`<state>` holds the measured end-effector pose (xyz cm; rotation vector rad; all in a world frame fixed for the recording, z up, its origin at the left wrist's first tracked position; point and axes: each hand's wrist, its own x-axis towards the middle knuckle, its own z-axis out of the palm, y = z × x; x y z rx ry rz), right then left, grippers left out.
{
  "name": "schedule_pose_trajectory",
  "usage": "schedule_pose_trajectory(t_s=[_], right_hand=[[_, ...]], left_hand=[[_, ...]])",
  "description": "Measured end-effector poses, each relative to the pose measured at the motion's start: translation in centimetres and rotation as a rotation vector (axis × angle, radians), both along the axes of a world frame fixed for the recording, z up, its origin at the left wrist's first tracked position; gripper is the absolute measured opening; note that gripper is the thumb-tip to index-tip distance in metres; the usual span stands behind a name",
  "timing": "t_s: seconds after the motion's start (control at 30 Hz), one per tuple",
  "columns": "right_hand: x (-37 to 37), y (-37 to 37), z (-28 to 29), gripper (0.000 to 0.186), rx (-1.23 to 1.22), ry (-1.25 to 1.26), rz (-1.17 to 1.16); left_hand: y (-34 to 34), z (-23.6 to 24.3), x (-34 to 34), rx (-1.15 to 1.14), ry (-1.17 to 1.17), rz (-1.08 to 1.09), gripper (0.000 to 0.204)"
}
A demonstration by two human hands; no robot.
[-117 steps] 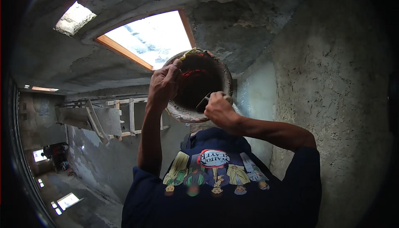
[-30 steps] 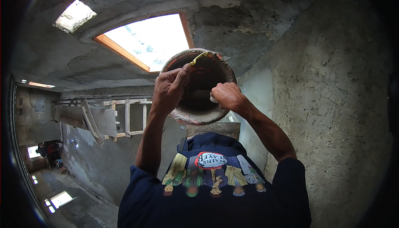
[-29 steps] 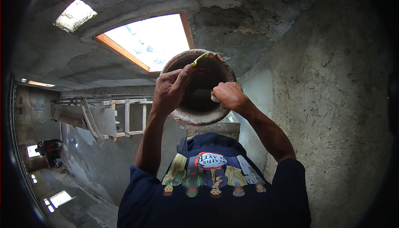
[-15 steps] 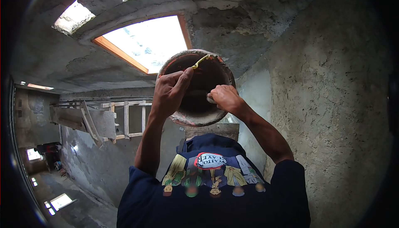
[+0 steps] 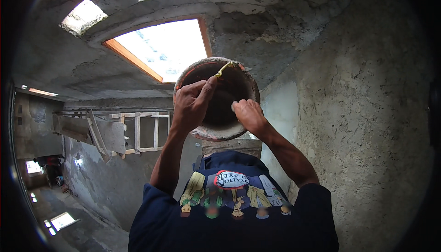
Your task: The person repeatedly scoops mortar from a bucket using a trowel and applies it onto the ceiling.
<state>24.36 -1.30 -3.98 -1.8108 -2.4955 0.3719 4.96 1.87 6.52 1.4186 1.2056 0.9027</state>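
We see a round, crusted bucket (image 5: 218, 135), its dark mouth facing us, a twisted yellow strip (image 5: 223, 70) reaching its far rim, and a mostly hidden pale object (image 5: 234, 106)

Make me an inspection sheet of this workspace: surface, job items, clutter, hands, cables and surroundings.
Surface: wooden board below the bucket in view; whether it supports it cannot be told.
Job's things: bucket with grey-crusted rim, opening toward the camera, interior dark; yellow strip reaching its far rim.
Clutter: ladder-like wooden frame off to the left.
Hands: left hand pinches the yellow strip; right hand grips a pale object, mostly hidden.
Cables: nothing seen.
Surroundings: rough grey wall at right; wood-framed window beyond the bucket.
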Motion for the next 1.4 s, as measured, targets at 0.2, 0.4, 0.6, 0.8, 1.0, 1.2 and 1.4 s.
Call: schedule_pose_trajectory(t_s=[0.2, 0.4, 0.6, 0.8, 1.0, 1.2, 1.4], right_hand=[[1.4, -0.8, 3.3, 0.014, -0.059, 0.080, 0.141], [0.2, 0.2, 1.2, 0.013, 0.048, -0.097, -0.167], [2.0, -0.9, 2.2, 0.012, -0.125, 0.018, 0.052], [4.0, -1.2, 4.2, 0.009, -0.059, 0.144, 0.091], [0.6, -1.8, -0.4, 0.017, -0.196, -0.176, -0.089], [0.7, -2.4, -0.2, 0.023, -0.243, -0.132, 0.037], [1.0, -3.3, 0.4, 0.012, -0.038, 0.097, 0.215]], left_hand=[[-0.2, -0.2, -0.3, -0.054, -0.052, 0.006, 0.049], [-0.7, -0.1, 0.2, 0.008, -0.027, -0.030, 0.050], [-0.6, 0.4, 0.5, 0.063, 0.048, 0.017, 0.049], [-1.4, 0.2, 0.7, 0.025, 0.058, -0.043, 0.047], [-1.6, -0.2, 1.5, 0.090, 0.081, -0.078, 0.045], [-1.7, -0.7, 1.7, 0.052, 0.077, -0.036, 0.046], [-2.3, -0.8, 2.0, 0.055, 0.062, -0.054, 0.047]])
